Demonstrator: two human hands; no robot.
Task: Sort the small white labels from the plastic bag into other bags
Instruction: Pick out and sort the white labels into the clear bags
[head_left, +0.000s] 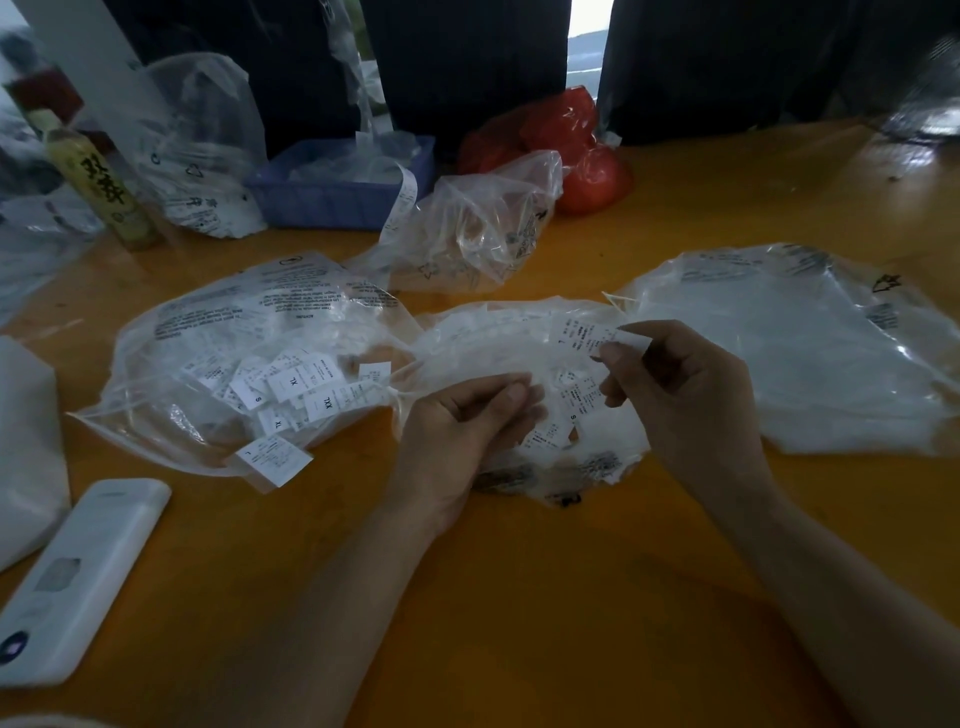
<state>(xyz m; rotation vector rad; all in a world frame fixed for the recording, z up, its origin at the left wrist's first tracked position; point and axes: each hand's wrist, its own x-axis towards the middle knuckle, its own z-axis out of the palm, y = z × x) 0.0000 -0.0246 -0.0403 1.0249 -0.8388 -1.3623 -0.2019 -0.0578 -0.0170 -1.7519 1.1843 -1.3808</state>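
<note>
A clear plastic bag (524, 332) with several small white labels lies at the centre of the orange table (519, 597). My left hand (467, 426) grips the bag's near edge, fingers curled on the plastic. My right hand (675, 384) pinches one white label (587, 332) between thumb and forefinger, just above the bag. To the left lies a second clear bag (249, 364) with size labels inside, and one label (272, 457) sticks out at its mouth. A third bag (810, 348) lies flat at the right.
A white remote-like device (78, 577) lies at the near left. Behind stand a crumpled clear bag (478, 228), a blue basket (337, 187), a red bag (566, 145), a bottle (98, 182) and another clear bag (202, 150).
</note>
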